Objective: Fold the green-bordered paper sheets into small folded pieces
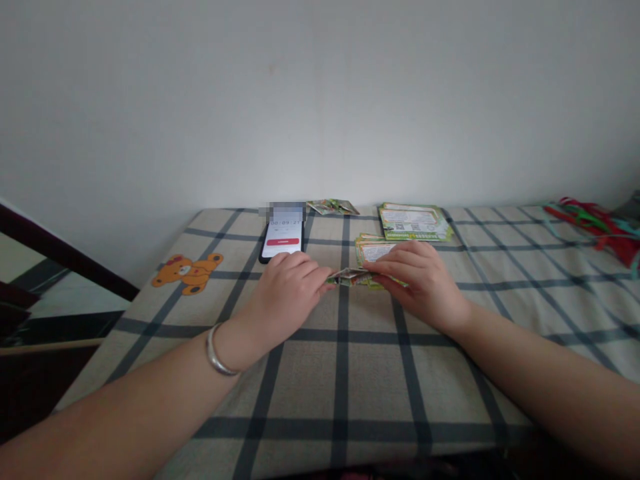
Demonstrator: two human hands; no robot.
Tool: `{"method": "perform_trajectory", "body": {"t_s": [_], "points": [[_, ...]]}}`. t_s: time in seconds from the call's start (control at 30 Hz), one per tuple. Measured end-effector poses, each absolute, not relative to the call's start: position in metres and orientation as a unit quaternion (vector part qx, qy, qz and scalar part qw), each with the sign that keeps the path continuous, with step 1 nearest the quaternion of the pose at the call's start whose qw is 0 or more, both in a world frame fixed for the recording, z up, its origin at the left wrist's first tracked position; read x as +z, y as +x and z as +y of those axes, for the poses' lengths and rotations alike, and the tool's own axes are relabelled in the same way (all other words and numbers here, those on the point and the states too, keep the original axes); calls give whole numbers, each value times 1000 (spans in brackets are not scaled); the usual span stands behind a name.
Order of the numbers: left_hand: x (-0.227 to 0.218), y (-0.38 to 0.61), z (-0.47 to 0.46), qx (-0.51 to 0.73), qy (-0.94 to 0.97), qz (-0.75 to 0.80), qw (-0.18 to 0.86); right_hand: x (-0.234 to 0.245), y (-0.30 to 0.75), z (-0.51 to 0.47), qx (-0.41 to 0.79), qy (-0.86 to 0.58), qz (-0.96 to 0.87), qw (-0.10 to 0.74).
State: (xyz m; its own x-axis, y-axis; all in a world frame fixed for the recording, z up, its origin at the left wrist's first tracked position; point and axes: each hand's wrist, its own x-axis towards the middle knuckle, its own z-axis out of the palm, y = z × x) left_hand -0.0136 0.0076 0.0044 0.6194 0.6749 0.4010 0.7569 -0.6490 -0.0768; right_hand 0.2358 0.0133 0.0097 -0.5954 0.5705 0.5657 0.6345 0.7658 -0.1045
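My left hand [287, 287] and my right hand [417, 280] meet at the middle of the checked cloth [345, 373], both pinching a small folded printed paper [350, 275]. The fingers of each hand are pressed together on an end of it. Just behind my right hand lies a short stack of green-edged printed cards [373, 250]. A silver bangle [217, 353] circles my left wrist.
A phone [283, 237] with a lit screen lies behind my left hand. A second, bigger stack of cards [414, 222] sits near the wall, with folded paper pieces [333, 207] to its left. Red and green ribbons [597, 227] lie far right. A bear print [187, 272] marks the cloth's left side.
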Motion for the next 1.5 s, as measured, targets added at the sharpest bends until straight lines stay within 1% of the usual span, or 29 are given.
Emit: {"method": "perform_trajectory", "body": {"t_s": [0.13, 0.27, 0.37, 0.5, 0.57, 0.73, 0.8, 0.83, 1.03, 1.3, 1.33, 1.4, 1.43, 1.5], "points": [[4, -11, 5, -174, -886, -417, 103, 16, 236, 8, -72, -324, -893, 303], [2, -12, 1, -233, -862, -434, 123, 20, 236, 11, -87, -325, -883, 328], [2, -13, -1, -280, -846, -430, 146, 22, 238, 24, -117, -372, -863, 320], [4, -10, 0, -241, -871, -408, 128, 21, 239, 52, -150, -451, -824, 308], [5, -9, 2, -220, -888, -388, 115, 20, 236, 65, -169, -477, -815, 281], [6, -10, 4, -203, -907, -355, 98, 24, 214, 92, -256, -467, -833, 152], [6, -11, 4, -196, -911, -350, 93, 26, 205, 101, -266, -467, -837, 107], [6, -11, 4, -195, -912, -349, 91, 26, 201, 106, -265, -466, -838, 101], [6, -11, 5, -195, -916, -340, 80, 24, 187, 125, -241, -490, -832, 102], [4, -11, 3, -175, -921, -341, 72, 36, 205, 118, -159, -544, -809, 156], [4, -11, 3, -173, -921, -341, 71, 38, 210, 113, -138, -543, -812, 163], [3, -11, 4, -167, -923, -339, 69, 42, 221, 102, -48, -528, -825, 196], [2, -11, 4, -165, -924, -338, 69, 43, 227, 96, -26, -518, -830, 206], [0, -11, 5, -164, -925, -335, 69, 43, 238, 82, 1, -483, -853, 197]]}}
